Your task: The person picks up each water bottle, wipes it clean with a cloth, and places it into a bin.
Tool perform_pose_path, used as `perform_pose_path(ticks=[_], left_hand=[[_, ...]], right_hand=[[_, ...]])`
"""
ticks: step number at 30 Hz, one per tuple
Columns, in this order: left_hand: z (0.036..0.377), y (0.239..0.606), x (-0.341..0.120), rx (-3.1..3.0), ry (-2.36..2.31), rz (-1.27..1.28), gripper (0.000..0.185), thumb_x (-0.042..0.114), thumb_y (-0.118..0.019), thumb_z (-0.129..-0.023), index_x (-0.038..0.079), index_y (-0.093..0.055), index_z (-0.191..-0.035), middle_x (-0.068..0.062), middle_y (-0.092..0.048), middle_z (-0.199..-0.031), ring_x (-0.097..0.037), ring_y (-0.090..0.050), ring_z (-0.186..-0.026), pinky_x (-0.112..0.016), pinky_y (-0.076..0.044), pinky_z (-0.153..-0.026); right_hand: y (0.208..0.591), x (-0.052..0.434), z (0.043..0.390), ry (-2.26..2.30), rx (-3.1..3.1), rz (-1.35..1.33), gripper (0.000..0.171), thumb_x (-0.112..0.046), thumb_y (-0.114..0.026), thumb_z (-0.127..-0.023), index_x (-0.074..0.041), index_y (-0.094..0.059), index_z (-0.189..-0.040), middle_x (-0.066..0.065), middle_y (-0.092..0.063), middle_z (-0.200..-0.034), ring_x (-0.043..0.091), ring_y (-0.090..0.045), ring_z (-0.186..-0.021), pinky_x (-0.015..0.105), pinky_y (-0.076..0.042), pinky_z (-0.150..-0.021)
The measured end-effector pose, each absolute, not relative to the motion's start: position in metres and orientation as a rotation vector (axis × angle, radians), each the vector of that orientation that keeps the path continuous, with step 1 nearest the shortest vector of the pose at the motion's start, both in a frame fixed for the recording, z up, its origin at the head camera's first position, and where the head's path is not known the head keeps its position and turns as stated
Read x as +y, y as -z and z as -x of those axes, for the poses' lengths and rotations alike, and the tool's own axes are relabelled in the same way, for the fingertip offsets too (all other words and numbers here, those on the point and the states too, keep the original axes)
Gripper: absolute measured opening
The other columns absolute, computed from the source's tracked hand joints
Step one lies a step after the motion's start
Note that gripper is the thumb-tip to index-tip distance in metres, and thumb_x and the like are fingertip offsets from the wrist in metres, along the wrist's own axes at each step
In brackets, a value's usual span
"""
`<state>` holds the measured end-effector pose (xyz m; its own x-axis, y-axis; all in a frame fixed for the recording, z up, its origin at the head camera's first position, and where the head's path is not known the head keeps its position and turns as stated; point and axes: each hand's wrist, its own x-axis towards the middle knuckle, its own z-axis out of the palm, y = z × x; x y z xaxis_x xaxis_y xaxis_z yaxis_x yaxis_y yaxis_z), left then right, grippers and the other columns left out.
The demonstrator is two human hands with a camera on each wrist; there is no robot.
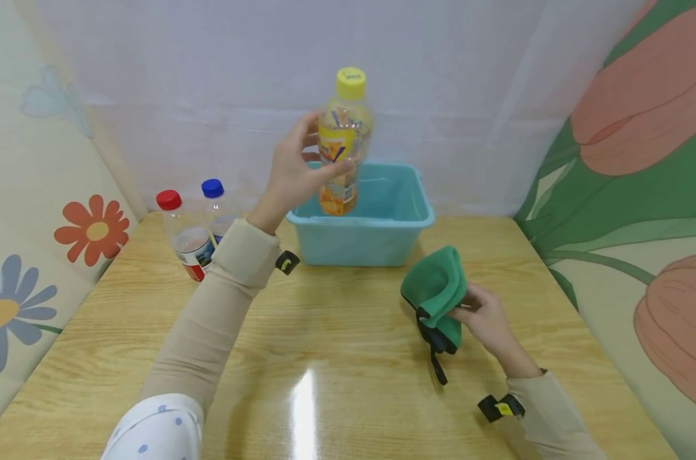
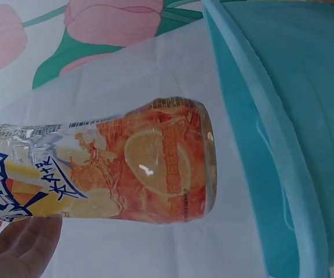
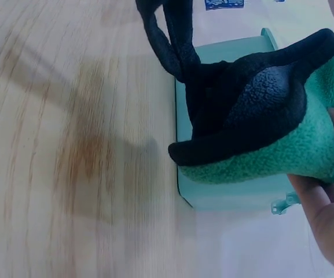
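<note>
My left hand (image 1: 293,172) is raised, fingers wrapped round a yellow-capped bottle (image 1: 340,144) held upright above the blue tub (image 1: 382,239). My right hand (image 1: 486,319) clutches a green cloth (image 1: 437,291) low over the table (image 1: 325,332). Two capped bottles (image 1: 193,230) stand left of the tub.

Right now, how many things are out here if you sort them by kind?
Bottles: 3, the yellow-capped bottle held over the tub by the left hand, the red-capped bottle and the blue-capped bottle standing on the table.
Tubs: 1, the blue tub.
Cloths: 1, the green cloth gripped by the right hand.
Total: 5.
</note>
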<state>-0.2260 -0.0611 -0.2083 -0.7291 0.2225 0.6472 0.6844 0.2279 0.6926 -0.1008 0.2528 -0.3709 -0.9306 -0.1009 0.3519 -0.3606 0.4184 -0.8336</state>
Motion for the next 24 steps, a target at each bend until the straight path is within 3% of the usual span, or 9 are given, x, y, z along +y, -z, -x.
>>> perform_pose_path(ticks=[11,17,24], left_hand=[[0.259,0.237,-0.06,-2.267,1.436,0.632,0.067,0.018,-0.078,-0.072,0.004,-0.039,-0.125,-0.008,-0.053,-0.119,-0.016,-0.051,-0.106,-0.021,-0.048,-0.08],[0.269,0.255,-0.056,-2.393,1.433,0.575,0.069,0.018,-0.077,-0.073,0.006,-0.038,-0.129,-0.009,-0.05,-0.124,-0.019,-0.05,-0.11,-0.024,-0.048,-0.086],[0.276,0.273,-0.053,-2.529,1.396,0.534,0.07,0.021,-0.076,-0.074,0.009,-0.038,-0.131,-0.008,-0.051,-0.121,-0.02,-0.053,-0.102,-0.028,-0.05,-0.082]], right_hand=[[0.373,0.254,0.1,-1.555,-2.41,-0.402,0.027,0.011,-0.065,-0.076,0.01,-0.06,-0.103,-0.017,-0.061,-0.096,0.003,-0.059,-0.085,0.022,-0.055,-0.069],[0.375,0.254,0.098,-1.56,-2.408,-0.407,0.029,0.012,-0.065,-0.076,0.01,-0.059,-0.104,-0.017,-0.061,-0.095,0.003,-0.059,-0.085,0.022,-0.055,-0.068],[0.374,0.253,0.097,-1.537,-2.434,-0.379,0.029,0.01,-0.066,-0.075,0.008,-0.061,-0.104,-0.018,-0.061,-0.094,0.003,-0.059,-0.085,0.022,-0.055,-0.069]])
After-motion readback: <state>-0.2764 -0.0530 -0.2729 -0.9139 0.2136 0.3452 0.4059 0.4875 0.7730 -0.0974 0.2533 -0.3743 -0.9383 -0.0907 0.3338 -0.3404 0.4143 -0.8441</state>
